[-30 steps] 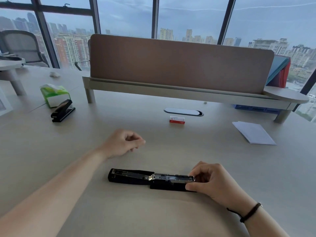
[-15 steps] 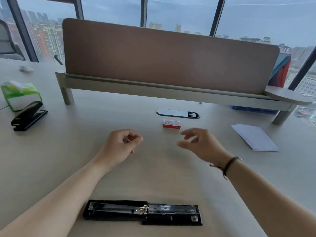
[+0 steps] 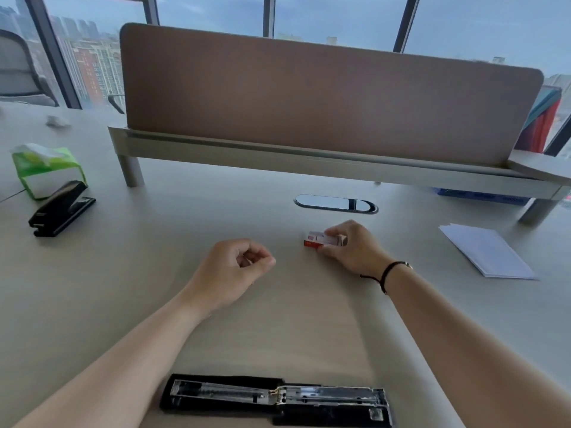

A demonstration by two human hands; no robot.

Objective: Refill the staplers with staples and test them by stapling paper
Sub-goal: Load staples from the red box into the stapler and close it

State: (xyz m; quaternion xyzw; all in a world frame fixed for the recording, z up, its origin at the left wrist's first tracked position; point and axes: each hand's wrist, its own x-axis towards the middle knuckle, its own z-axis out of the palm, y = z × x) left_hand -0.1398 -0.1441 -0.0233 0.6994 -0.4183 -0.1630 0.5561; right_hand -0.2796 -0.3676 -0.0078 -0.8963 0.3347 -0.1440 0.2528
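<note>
Staple box under the right hand's fingers, opened stapler lying back toward the body

Right hand has its fingers and thumb curled round the small red-and-white staple box, pinching it where it sits on the table; the box's long axis runs left to right, and its left end pokes out past the fingertips. Left hand rests just left of the box, fingers loosely curled and holding nothing. Nearer the body than both hands lies the opened stapler, its long axis also left to right, its magazine channel facing up. Judging by this, the box has to travel back toward the body to reach that channel, and the right hand is the one placed to carry it. A second stapler sits closed, well off to the left, and the paper lies right of the fingers.
</note>
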